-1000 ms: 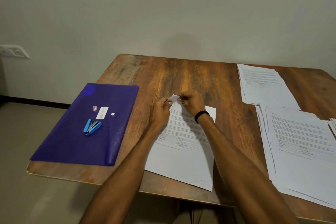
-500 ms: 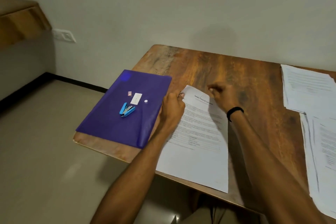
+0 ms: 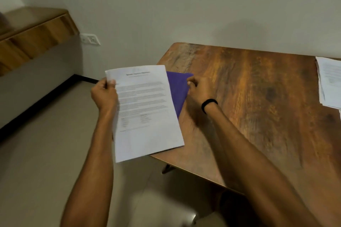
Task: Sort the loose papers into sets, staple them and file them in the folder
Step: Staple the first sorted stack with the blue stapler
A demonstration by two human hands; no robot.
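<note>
My left hand [image 3: 104, 94] grips a set of printed white papers [image 3: 145, 114] by its left edge and holds it up over the table's left end. The papers hide most of the purple folder [image 3: 178, 90], of which only the right part shows. My right hand [image 3: 199, 87], with a black band on the wrist, is at the folder's right edge with fingers curled; whether it pinches the folder I cannot tell. The stapler is hidden behind the papers.
The wooden table [image 3: 258, 97] runs to the right. A stack of printed papers [image 3: 329, 83] lies at its far right edge. A wooden shelf [image 3: 35, 33] and a wall socket [image 3: 90, 38] are on the left, with tiled floor below.
My left hand has lifted the paper set off the table and carried it left over the folder. My right hand has moved left to the folder's edge. The view has swung left.
</note>
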